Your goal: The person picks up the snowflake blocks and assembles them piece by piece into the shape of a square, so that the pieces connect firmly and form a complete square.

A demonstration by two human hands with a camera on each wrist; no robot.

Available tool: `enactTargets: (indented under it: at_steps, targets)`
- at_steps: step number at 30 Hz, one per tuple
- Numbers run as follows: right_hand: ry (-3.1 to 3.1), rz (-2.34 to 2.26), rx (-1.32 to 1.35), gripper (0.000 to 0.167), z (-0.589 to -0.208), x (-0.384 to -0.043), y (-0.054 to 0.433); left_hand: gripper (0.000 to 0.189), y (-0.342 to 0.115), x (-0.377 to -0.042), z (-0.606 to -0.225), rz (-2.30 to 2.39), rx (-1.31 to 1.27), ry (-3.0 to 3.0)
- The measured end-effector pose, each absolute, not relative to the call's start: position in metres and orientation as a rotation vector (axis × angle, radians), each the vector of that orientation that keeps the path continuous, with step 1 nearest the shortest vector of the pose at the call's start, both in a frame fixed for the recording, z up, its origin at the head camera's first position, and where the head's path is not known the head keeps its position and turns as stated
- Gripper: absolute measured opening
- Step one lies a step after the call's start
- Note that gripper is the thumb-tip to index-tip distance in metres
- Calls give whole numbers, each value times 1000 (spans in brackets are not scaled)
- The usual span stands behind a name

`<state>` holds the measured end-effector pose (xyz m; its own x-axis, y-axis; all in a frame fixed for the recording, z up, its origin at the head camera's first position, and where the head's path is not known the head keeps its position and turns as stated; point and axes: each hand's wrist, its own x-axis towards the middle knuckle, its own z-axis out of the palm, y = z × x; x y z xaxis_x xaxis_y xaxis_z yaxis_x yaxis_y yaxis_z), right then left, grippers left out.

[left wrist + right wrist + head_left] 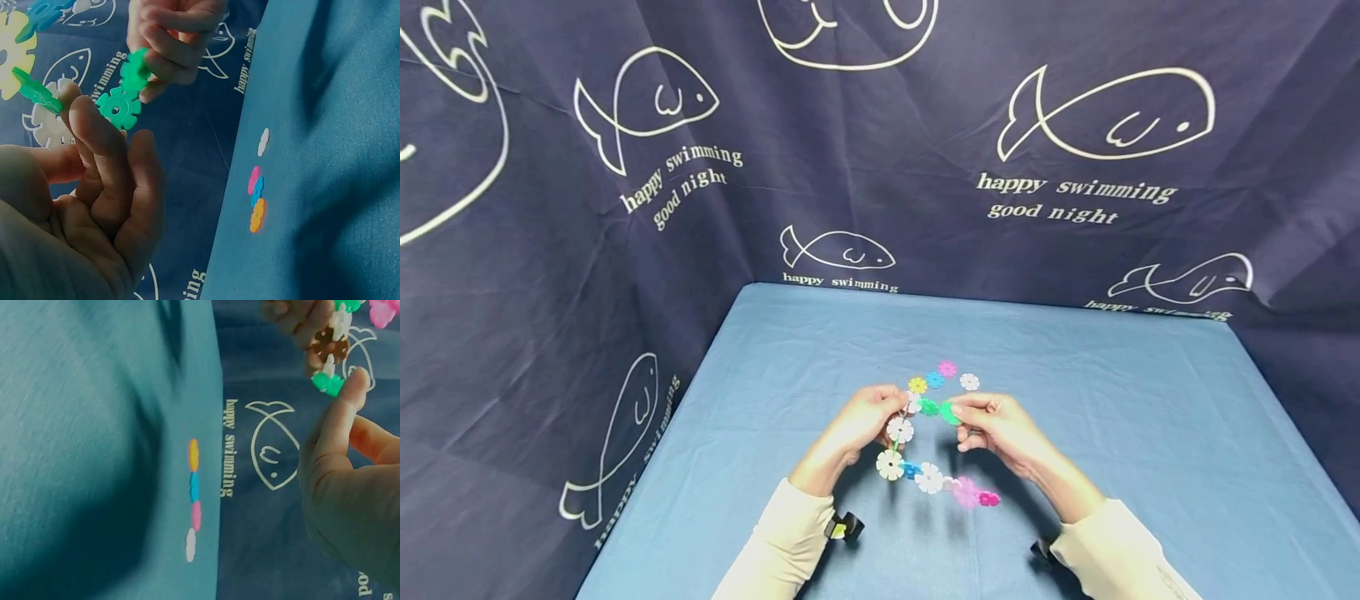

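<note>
A chain of flower-shaped interlocking plastic discs (928, 478) hangs in the air over the table, its links white, pale yellow, blue, pink and green. My left hand (868, 419) pinches the chain near its upper white disc (913, 403). Thumb and fingers of my right hand (1003, 429) pinch a green disc (951, 413) at the chain's upper end. Beside it, another green disc (119, 109) sits between the hands in the left wrist view. The lower end of the chain, with a dark pink disc (989, 499), dangles to the right under my right hand.
Loose discs lie flat on the blue tablecloth (775, 375) beyond the hands: yellow (917, 385), blue (935, 380), pink (947, 368) and white (970, 382). Dark fabric with fish drawings (925, 167) hangs behind the table and at its left side.
</note>
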<state>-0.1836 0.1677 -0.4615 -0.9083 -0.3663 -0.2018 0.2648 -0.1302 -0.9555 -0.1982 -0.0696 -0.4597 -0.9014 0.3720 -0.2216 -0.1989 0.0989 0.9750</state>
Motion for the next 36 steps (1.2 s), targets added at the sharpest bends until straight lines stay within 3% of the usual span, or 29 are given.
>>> enactTargets:
  at_steps: [14, 20, 25, 36]
  targets:
    - [1771, -2080, -108, 24, -456, -180, 164, 29, -71, -198, -458, 1870, 178, 1962]
    - [1772, -2075, -108, 32, -455, -179, 163, 28, -74, -200, -454, 1915, 174, 1993]
    - [1772, -2085, -115, 25, -455, -178, 163, 29, -72, -199, -454, 1854, 227, 2019]
    - [1774, -2080, -122, 26, -455, -179, 162, 29, -69, -196, -455, 1830, 229, 2039]
